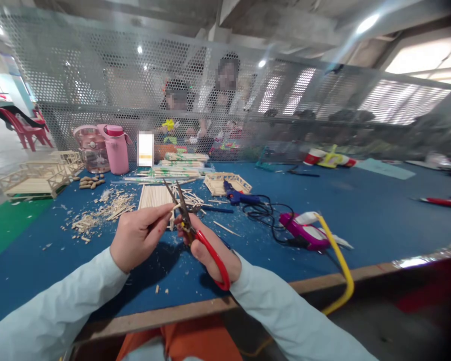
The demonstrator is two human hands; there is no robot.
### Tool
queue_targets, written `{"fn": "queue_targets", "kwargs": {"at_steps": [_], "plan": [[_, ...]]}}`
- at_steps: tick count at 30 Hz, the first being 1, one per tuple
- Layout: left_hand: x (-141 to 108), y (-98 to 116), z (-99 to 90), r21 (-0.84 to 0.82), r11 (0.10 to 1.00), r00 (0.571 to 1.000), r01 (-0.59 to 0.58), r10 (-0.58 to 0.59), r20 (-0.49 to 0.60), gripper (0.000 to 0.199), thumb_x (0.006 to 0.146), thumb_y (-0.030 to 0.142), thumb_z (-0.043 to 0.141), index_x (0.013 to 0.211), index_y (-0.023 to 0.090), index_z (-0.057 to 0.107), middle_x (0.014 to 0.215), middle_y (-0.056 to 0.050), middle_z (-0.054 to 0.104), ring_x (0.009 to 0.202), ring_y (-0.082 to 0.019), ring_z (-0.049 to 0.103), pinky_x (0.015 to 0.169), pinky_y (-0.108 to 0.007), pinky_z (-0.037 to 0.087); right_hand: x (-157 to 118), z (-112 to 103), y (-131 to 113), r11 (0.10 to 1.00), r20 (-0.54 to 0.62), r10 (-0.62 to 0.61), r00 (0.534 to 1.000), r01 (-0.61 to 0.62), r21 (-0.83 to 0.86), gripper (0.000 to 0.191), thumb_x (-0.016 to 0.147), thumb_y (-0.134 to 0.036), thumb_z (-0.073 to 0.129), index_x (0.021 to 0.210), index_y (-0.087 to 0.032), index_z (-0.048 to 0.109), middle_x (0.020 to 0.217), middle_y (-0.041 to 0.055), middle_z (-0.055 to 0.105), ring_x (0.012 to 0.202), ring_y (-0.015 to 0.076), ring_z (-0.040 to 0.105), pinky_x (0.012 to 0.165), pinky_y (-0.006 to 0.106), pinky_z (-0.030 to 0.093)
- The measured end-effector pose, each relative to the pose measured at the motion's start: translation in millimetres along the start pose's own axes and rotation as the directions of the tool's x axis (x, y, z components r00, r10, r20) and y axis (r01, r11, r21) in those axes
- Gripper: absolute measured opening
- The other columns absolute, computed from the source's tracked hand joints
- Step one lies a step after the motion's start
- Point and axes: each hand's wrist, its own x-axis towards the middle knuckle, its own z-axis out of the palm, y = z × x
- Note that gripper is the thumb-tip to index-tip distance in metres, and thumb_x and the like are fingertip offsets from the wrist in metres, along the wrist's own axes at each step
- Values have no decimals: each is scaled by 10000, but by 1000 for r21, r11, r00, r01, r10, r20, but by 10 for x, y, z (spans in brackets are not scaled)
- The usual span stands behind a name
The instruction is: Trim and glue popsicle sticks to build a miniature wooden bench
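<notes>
Nearest, two pale blue sleeves (65, 288) reach in over the wooden front edge (165, 318) of the blue bench (361, 225). The left hand (141, 235) pinches a short pale stick (176, 206) between thumb and fingertips. The right hand (212, 253) is wrapped around the red-handled scissors (189, 226), their blades pointing up and away, parted, with the stick right at them; whether the metal touches it, I cannot tell. Both hands are above the bench, close together.

To the right, a purple and white device (304, 233) lies near a yellow cord (336, 245) that bends over the bench edge. Just beyond the hands lies a flat panel of pale sticks (154, 197) set side by side, with loose sticks (188, 196) at its right. Left of it are scattered wood scraps (116, 206). A blue glue gun (240, 195) rests beside a small railed wooden tray (225, 183), black cable trailing from it.

Farther off, peanuts (91, 181) lie near railed stick models (33, 178) at the left. Behind stand a pink bottle (118, 150) and a clear pink jug (93, 153), with bundled sticks (182, 164) to their right. At the back, people show through a perforated metal screen (108, 80).
</notes>
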Motion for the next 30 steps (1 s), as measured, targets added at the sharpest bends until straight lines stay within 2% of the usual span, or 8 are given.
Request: {"fn": "queue_targets", "kwargs": {"at_steps": [6,11,13,15,19,23,26,30], "plan": [[-5,-11,-7,-9,999,998,-53,53,31,249,808,161,505,1001,132,660,756,-52,725,603,-106,646,572,-167,488,-1,15,12,999,-28,-27,999,28,28,592,802,-662,304,1129,-180,412,832,43,446,731,156,440,682,286,416],[-20,-1,4,-10,997,994,-79,80,77,251,817,166,494,1002,139,661,722,-47,717,584,-102,637,557,-161,474,-9,31,27,998,-94,61,994,-62,-1,565,808,-668,276,971,-172,491,700,7,416,607,123,389,561,250,367],[-24,12,16,-24,997,993,-73,75,90,250,821,176,493,1001,143,664,757,-50,724,605,-103,646,575,-157,479,-14,38,49,996,-133,86,987,-87,-5,539,825,-649,264,898,-171,502,652,-6,392,573,114,362,532,244,343],[-23,26,26,-30,999,997,-27,29,68,243,822,195,499,988,148,671,783,-50,730,615,-107,652,589,-161,487,-19,40,76,997,-152,78,985,-78,2,521,825,-644,277,910,-177,492,655,-9,386,568,110,351,529,243,339],[-11,41,37,-51,993,994,105,-106,-11,233,818,235,513,934,138,690,734,-46,732,554,-110,643,546,-172,491,-17,30,100,1000,-165,8,986,-8,2,535,805,-654,323,1067,-195,405,763,13,421,638,123,399,592,256,384],[-24,35,58,-62,980,979,189,-193,-69,234,813,248,522,946,148,687,686,-25,727,520,-109,639,526,-179,493,4,20,63,982,-157,-23,987,-7,-189,578,776,-654,395,1105,-179,404,860,49,487,743,159,466,707,302,415],[-52,30,80,-53,979,975,195,-200,-102,237,806,253,535,962,157,686,709,-28,733,572,-126,668,559,-186,509,21,28,51,944,-159,-24,987,-30,-328,657,736,-673,444,1125,-145,415,986,104,513,878,211,491,808,357,403],[-82,45,94,9,991,989,130,-129,-67,243,810,254,528,962,162,695,750,-44,739,618,-143,686,549,-178,515,26,40,67,938,-157,-46,987,-11,-346,660,739,-672,441,1127,-137,415,1009,115,513,909,216,495,829,362,399]]}}
